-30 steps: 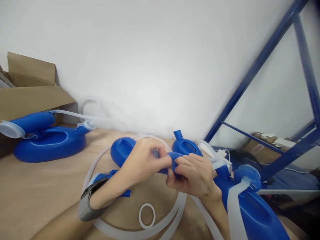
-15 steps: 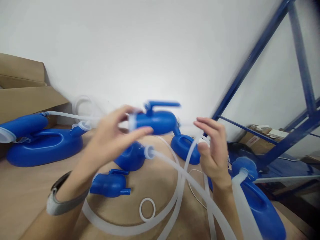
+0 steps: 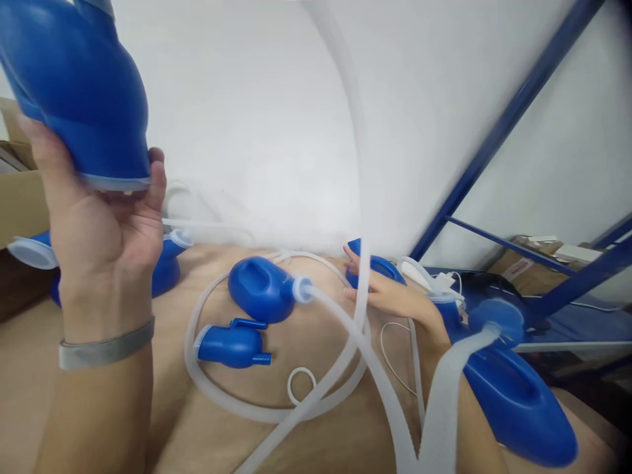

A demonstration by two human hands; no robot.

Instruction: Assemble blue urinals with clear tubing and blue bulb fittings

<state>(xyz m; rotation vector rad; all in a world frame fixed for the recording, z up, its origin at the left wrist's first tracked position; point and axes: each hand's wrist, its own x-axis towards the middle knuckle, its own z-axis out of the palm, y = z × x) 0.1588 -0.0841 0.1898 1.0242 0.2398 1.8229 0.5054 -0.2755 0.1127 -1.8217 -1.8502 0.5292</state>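
Observation:
My left hand [image 3: 106, 224] holds up a blue plastic bottle [image 3: 93, 99] at the upper left, fingers round its white-rimmed lower end. The bottle's top runs out of view. My right hand [image 3: 378, 286] reaches over the brown surface at centre right, its fingers apart beside a blue container [image 3: 382, 266] near the wall. A translucent tube [image 3: 359, 145] hangs in front of that hand from the top edge. Left of it lies a blue bottle [image 3: 259, 289] with a tube at its white mouth, and nearer, a smaller blue piece [image 3: 232, 345].
A white ring [image 3: 290, 388] lies among coiled tubes on the brown surface [image 3: 197, 421]. Another blue bottle [image 3: 523, 401] is at the right, beside a blue metal frame [image 3: 494, 135]. A cardboard box [image 3: 22, 204] stands at the far left.
My left hand has risen to the upper left, bringing the blue bottle close to the camera. My right hand has moved lower and left. A tube now arcs down from the top.

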